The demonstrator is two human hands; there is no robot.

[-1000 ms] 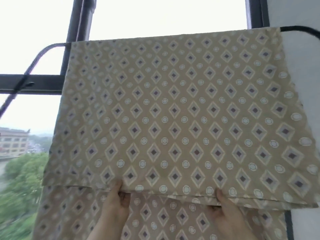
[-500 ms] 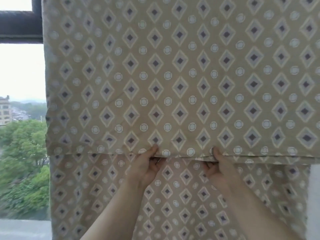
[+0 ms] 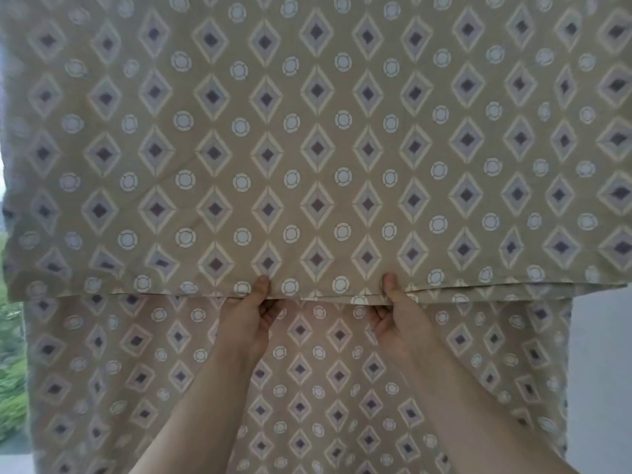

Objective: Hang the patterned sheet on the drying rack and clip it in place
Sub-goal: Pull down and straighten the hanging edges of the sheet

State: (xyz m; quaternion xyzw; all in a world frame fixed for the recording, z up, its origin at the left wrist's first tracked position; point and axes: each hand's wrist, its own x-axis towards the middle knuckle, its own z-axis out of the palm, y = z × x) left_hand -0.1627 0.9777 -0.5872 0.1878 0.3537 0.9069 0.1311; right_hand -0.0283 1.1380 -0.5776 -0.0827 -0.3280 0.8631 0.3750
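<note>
Fingers point(image 3: 270, 311) curled under, thumbs on top: pinching the front hem point(image 3: 171, 293) of the patterned sheet point(image 3: 318, 142), left hand point(image 3: 251, 325) and right hand point(image 3: 398, 326) near each other at middle. Hanging doubled, rack out of view. Probably light, soft, slippery; better gripping hem wider.

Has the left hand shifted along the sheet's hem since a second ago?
Yes: the left hand has moved right along the hem of the patterned sheet, farther from its left edge and nearer the right hand.
</note>
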